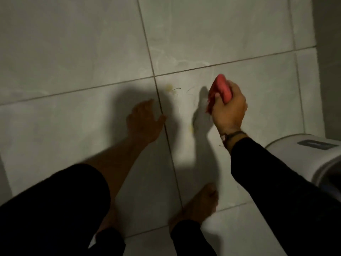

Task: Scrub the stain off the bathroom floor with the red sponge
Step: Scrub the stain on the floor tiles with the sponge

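Gripped the red sponge (221, 89) tight in the right hand (229, 109), right of centre, fingers wrapped round it, probably just above the tiled floor (73, 52). Left the yellowish stain (168, 87) bare at centre, well left of the sponge. Spread the left hand (144, 124) open, empty, fingers splayed, lower left of the stain.

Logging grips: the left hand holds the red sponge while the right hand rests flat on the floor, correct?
Hands are swapped. The head view shows the right hand holding the red sponge, and the left hand resting flat on the floor.
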Demonstrator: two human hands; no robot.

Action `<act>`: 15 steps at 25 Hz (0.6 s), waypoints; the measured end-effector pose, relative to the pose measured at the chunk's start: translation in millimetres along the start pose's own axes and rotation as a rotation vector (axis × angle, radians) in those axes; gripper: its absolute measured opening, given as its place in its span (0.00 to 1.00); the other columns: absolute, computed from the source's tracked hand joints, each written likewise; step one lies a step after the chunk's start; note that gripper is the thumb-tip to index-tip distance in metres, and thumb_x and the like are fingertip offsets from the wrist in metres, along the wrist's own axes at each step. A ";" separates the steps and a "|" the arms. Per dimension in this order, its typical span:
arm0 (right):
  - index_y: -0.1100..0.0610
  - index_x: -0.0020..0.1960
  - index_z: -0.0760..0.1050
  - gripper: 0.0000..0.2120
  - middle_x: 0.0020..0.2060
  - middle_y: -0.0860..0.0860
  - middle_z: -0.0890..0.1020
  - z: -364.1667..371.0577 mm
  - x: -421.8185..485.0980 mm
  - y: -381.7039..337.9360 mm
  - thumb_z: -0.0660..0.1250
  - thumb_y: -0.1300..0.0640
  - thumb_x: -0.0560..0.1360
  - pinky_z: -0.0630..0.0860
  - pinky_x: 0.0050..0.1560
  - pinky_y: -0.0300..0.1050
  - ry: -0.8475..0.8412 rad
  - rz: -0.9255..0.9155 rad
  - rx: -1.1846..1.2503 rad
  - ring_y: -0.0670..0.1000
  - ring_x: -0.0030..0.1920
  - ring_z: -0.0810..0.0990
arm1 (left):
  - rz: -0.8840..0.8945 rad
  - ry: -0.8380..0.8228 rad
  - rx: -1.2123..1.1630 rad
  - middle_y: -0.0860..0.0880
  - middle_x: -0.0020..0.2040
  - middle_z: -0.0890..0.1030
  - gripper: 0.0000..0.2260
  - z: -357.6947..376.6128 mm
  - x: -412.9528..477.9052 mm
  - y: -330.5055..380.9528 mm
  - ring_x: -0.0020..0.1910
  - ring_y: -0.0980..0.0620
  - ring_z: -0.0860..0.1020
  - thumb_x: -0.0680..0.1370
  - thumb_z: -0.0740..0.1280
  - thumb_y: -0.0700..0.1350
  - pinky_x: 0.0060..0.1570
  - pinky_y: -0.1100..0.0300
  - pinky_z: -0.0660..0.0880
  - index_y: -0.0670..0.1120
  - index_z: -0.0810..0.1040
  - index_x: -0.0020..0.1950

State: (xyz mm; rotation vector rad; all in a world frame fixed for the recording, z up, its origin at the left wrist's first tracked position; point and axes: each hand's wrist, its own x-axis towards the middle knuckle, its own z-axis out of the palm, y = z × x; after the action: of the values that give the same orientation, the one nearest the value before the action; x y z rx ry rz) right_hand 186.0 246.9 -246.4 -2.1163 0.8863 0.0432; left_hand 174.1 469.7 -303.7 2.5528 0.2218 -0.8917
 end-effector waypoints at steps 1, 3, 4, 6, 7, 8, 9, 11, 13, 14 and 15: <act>0.56 0.77 0.75 0.24 0.69 0.56 0.84 19.7 16.1 1.6 0.67 0.62 0.81 0.73 0.74 0.42 0.013 -0.137 -0.131 0.58 0.70 0.81 | 0.002 0.050 0.087 0.44 0.88 0.59 0.38 8.2 14.7 -20.8 0.87 0.40 0.56 0.82 0.59 0.65 0.84 0.38 0.54 0.50 0.57 0.88; 0.57 0.81 0.68 0.28 0.76 0.58 0.77 63.7 34.7 11.3 0.65 0.62 0.81 0.72 0.78 0.53 -0.149 -0.353 -0.425 0.62 0.77 0.73 | 0.019 0.128 0.224 0.43 0.90 0.50 0.40 28.8 35.5 -58.6 0.89 0.39 0.48 0.82 0.55 0.67 0.83 0.32 0.45 0.51 0.50 0.89; 0.58 0.82 0.65 0.30 0.79 0.58 0.73 84.5 36.1 22.0 0.64 0.61 0.81 0.70 0.80 0.58 -0.257 -0.452 -0.595 0.64 0.80 0.69 | 0.059 0.179 0.284 0.42 0.90 0.47 0.40 41.6 42.0 -75.6 0.89 0.38 0.46 0.82 0.53 0.68 0.83 0.29 0.43 0.51 0.47 0.89; 0.59 0.84 0.60 0.31 0.83 0.59 0.66 111.0 35.1 49.5 0.61 0.55 0.83 0.63 0.84 0.64 -0.360 -0.667 -0.845 0.67 0.84 0.59 | 0.177 0.305 0.332 0.41 0.90 0.47 0.39 65.4 50.9 -102.7 0.89 0.36 0.46 0.82 0.52 0.68 0.82 0.28 0.43 0.52 0.48 0.90; 0.59 0.85 0.58 0.31 0.85 0.60 0.62 117.6 38.9 61.4 0.58 0.52 0.84 0.58 0.85 0.66 -0.369 -0.728 -0.885 0.67 0.85 0.55 | 0.218 0.372 0.332 0.41 0.90 0.48 0.39 75.3 54.9 -113.1 0.89 0.36 0.48 0.82 0.53 0.68 0.82 0.28 0.44 0.53 0.50 0.89; 0.58 0.86 0.55 0.32 0.86 0.60 0.59 124.7 47.7 68.4 0.56 0.50 0.85 0.55 0.86 0.67 -0.356 -0.761 -0.877 0.67 0.86 0.52 | 0.248 0.439 0.332 0.41 0.90 0.50 0.38 82.7 59.7 -120.5 0.89 0.36 0.50 0.82 0.53 0.68 0.82 0.28 0.45 0.53 0.51 0.89; 0.59 0.86 0.54 0.32 0.87 0.60 0.57 131.4 56.4 68.6 0.55 0.48 0.86 0.53 0.86 0.68 -0.315 -0.785 -0.839 0.67 0.87 0.50 | 0.272 0.490 0.340 0.42 0.90 0.50 0.38 87.4 62.2 -124.2 0.89 0.36 0.51 0.82 0.53 0.68 0.82 0.28 0.45 0.53 0.52 0.89; 0.59 0.86 0.54 0.32 0.87 0.60 0.56 154.7 64.4 63.6 0.55 0.47 0.87 0.52 0.85 0.70 -0.247 -0.808 -0.761 0.66 0.87 0.50 | 0.281 0.539 0.357 0.42 0.90 0.51 0.38 90.9 66.0 -124.7 0.89 0.36 0.51 0.82 0.53 0.68 0.82 0.29 0.44 0.53 0.52 0.89; 0.57 0.86 0.55 0.32 0.87 0.60 0.58 166.4 42.2 71.5 0.56 0.47 0.86 0.53 0.85 0.70 -0.277 -0.881 -0.738 0.65 0.87 0.52 | 0.272 0.531 0.342 0.41 0.90 0.51 0.38 88.7 67.1 -122.9 0.89 0.36 0.51 0.83 0.53 0.67 0.82 0.28 0.44 0.53 0.52 0.89; 0.57 0.86 0.55 0.32 0.87 0.59 0.58 159.3 21.2 86.8 0.57 0.47 0.86 0.54 0.85 0.70 -0.338 -0.913 -0.758 0.65 0.87 0.52 | 0.266 0.510 0.337 0.41 0.90 0.51 0.37 87.3 65.3 -121.9 0.89 0.36 0.51 0.83 0.53 0.67 0.82 0.28 0.44 0.53 0.52 0.89; 0.57 0.86 0.56 0.32 0.86 0.59 0.59 145.5 0.1 105.6 0.58 0.47 0.86 0.55 0.84 0.71 -0.382 -0.915 -0.793 0.64 0.87 0.52 | 0.262 0.496 0.338 0.41 0.90 0.51 0.37 85.6 63.3 -121.1 0.89 0.36 0.51 0.83 0.53 0.67 0.82 0.28 0.45 0.52 0.53 0.89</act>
State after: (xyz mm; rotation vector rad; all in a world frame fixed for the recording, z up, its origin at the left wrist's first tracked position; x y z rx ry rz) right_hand 159.9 305.3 -414.4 -2.9048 -0.4622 0.3525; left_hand 141.5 541.0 -444.5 2.9909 -0.1324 -0.1991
